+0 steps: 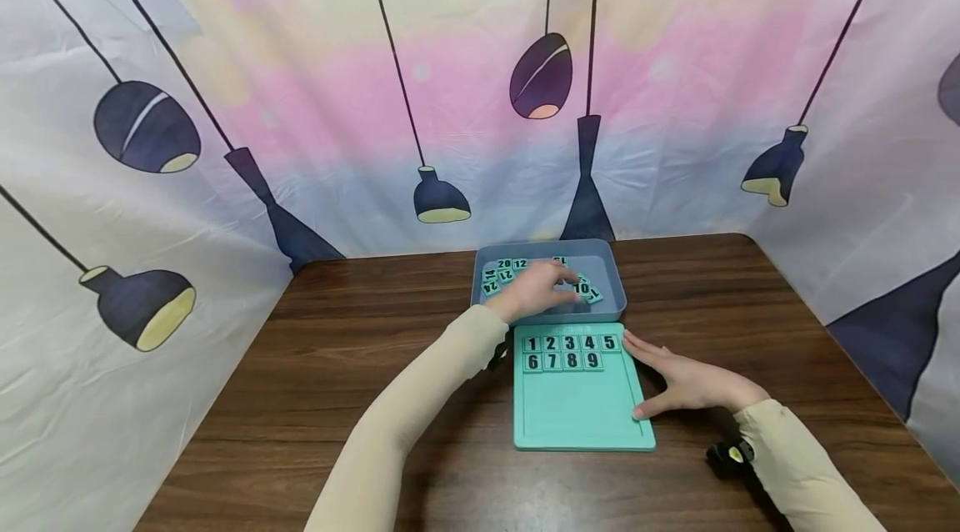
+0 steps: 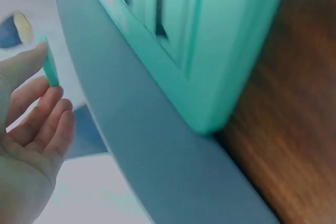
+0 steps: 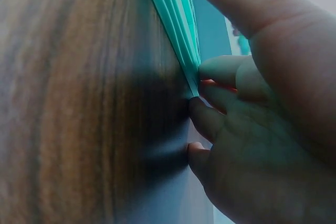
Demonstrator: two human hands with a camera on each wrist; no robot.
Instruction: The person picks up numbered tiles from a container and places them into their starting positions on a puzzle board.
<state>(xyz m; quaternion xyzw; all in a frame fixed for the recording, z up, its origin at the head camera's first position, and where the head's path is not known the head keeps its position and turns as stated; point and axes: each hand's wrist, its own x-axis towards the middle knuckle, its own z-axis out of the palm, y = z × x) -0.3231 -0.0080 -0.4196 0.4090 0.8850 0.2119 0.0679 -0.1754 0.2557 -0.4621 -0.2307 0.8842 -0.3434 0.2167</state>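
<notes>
Okay, left hand pinching a green number tile, probably the 10, over the gray-blue tray of loose number tiles; right hand spread, thumb and fingertips on the right edge of the green number board, tiles 1–9 set in its top two rows.

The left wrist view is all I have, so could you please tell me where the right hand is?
Observer: The right hand rests at the right edge of the board.
Operator: Thank you; how do the numbers on it run?
Observer: The top row reads 1 to 5, and the row below reads 6 to 9.
Operator: And what lies inside the tray, please?
Observer: Several loose tiles, 20 and 12 among them.
</notes>
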